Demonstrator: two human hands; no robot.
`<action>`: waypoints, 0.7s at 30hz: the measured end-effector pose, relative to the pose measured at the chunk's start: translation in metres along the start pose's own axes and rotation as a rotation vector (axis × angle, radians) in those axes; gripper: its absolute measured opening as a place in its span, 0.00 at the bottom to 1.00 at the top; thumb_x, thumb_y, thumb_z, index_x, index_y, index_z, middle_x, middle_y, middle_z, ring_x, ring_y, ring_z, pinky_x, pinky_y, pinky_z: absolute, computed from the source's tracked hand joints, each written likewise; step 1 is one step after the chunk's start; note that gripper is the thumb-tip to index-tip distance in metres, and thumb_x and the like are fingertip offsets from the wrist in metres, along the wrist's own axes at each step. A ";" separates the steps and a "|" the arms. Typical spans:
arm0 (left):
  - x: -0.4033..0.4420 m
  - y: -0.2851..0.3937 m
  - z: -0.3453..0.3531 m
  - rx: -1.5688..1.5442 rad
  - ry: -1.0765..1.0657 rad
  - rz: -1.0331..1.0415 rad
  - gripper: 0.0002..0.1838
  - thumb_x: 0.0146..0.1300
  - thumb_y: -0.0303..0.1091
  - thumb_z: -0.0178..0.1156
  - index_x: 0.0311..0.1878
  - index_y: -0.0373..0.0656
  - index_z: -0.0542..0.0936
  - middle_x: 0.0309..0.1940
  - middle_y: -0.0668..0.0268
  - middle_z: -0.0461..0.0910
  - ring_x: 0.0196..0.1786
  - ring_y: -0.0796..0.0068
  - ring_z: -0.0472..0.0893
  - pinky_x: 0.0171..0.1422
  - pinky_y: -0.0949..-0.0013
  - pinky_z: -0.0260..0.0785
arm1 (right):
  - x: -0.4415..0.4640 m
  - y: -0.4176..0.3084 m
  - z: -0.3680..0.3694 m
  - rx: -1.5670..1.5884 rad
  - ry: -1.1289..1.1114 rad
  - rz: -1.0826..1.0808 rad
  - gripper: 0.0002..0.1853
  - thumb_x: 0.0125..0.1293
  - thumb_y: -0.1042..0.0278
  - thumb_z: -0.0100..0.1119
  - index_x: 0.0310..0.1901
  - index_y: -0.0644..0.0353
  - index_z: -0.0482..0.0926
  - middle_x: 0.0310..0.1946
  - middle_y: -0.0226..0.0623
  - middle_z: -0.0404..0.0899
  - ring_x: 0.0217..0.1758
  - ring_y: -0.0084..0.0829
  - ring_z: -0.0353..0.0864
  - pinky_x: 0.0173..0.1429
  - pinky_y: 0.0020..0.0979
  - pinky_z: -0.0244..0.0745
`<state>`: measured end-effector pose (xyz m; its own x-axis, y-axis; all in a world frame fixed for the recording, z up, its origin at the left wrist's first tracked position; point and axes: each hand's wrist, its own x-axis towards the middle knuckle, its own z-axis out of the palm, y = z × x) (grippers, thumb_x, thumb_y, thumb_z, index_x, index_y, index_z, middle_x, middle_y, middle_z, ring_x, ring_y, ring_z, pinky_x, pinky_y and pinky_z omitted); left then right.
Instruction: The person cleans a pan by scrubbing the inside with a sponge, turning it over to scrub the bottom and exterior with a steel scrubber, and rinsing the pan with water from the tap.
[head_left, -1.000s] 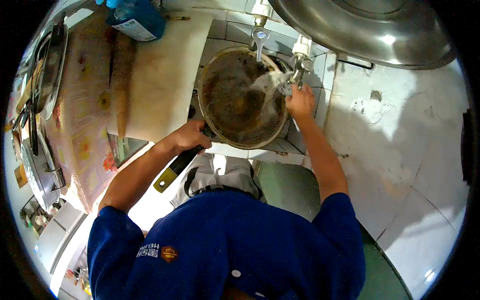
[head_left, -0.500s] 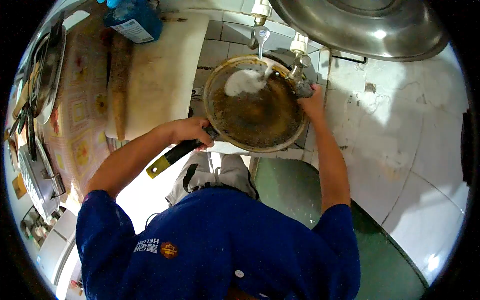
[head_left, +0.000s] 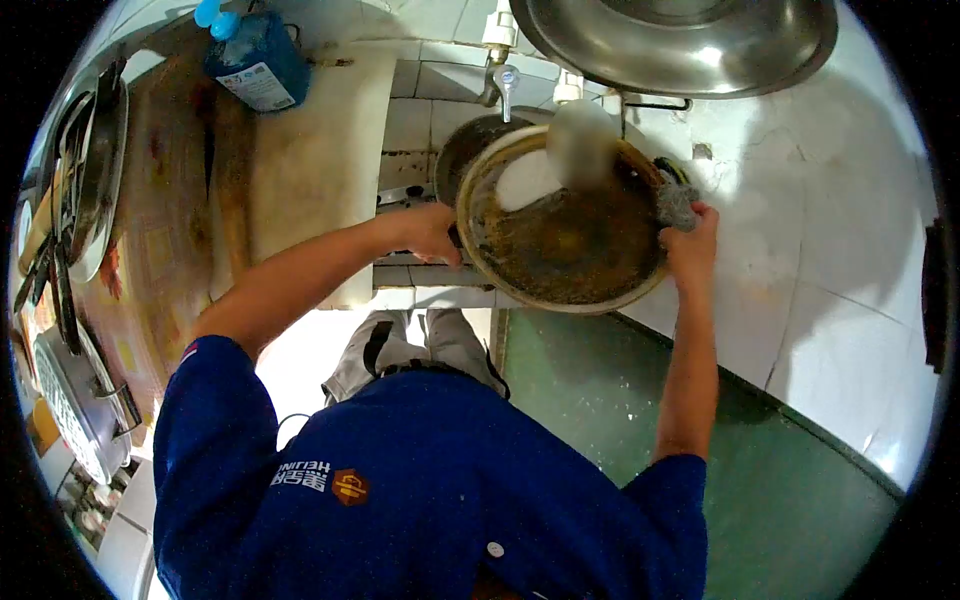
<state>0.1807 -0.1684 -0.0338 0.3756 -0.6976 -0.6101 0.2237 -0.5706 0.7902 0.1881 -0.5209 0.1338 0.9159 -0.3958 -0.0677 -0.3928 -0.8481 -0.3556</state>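
Note:
A large round pan [head_left: 570,240] with a brown, stained inside and a pale rim is held up over the sink area, with a bright white patch near its upper left. My left hand [head_left: 432,235] is closed on the pan's handle at the left edge; most of the handle is hidden. My right hand [head_left: 692,242] pinches a grey scouring pad [head_left: 678,205] against the pan's right rim. Behind the pan's upper left, part of a darker round vessel [head_left: 462,152] shows.
A tap [head_left: 507,88] comes from the wall above the pan, and a big metal basin [head_left: 740,62] is at the upper right. Left lie a cutting board [head_left: 330,170] and a blue bottle [head_left: 262,75]. Pans and utensils [head_left: 90,190] line the far left.
Both hands and the pan have moved right, away from under the tap. The darker vessel behind it has come into view. The pad has moved right with my right hand.

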 end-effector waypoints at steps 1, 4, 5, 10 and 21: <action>0.008 -0.003 0.000 0.049 0.029 0.039 0.28 0.50 0.32 0.69 0.56 0.42 0.75 0.33 0.58 0.82 0.34 0.65 0.80 0.42 0.62 0.73 | -0.005 -0.002 -0.007 -0.009 0.075 -0.051 0.33 0.45 0.74 0.61 0.58 0.60 0.64 0.48 0.49 0.74 0.48 0.41 0.77 0.54 0.35 0.70; 0.019 0.003 0.000 0.223 0.173 0.182 0.27 0.48 0.37 0.71 0.53 0.40 0.78 0.42 0.56 0.84 0.45 0.58 0.82 0.53 0.57 0.71 | -0.025 -0.027 -0.033 0.033 0.117 0.059 0.33 0.45 0.74 0.60 0.57 0.60 0.65 0.50 0.49 0.73 0.51 0.41 0.75 0.56 0.35 0.69; 0.021 0.008 0.001 0.224 0.171 0.189 0.27 0.48 0.37 0.71 0.53 0.40 0.78 0.42 0.56 0.84 0.45 0.58 0.82 0.53 0.57 0.71 | -0.031 -0.031 -0.041 0.030 0.123 0.062 0.33 0.45 0.74 0.60 0.57 0.60 0.65 0.50 0.49 0.73 0.51 0.41 0.75 0.56 0.35 0.69; 0.041 0.022 0.014 0.134 0.406 0.410 0.22 0.50 0.40 0.70 0.47 0.40 0.81 0.41 0.51 0.83 0.42 0.53 0.83 0.49 0.56 0.73 | -0.051 -0.036 -0.058 0.164 0.322 -0.152 0.30 0.46 0.76 0.58 0.56 0.61 0.66 0.50 0.46 0.72 0.50 0.39 0.75 0.56 0.35 0.69; 0.107 0.031 0.042 0.324 0.602 0.044 0.26 0.52 0.46 0.68 0.51 0.40 0.78 0.45 0.55 0.82 0.46 0.51 0.82 0.52 0.52 0.73 | -0.119 -0.102 -0.048 0.230 0.502 -0.189 0.28 0.51 0.79 0.57 0.57 0.62 0.65 0.50 0.44 0.73 0.50 0.34 0.76 0.56 0.31 0.70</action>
<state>0.1898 -0.2789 -0.0766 0.8339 -0.4139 -0.3651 -0.0485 -0.7139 0.6985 0.1157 -0.4040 0.2227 0.7948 -0.4113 0.4463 -0.1469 -0.8439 -0.5161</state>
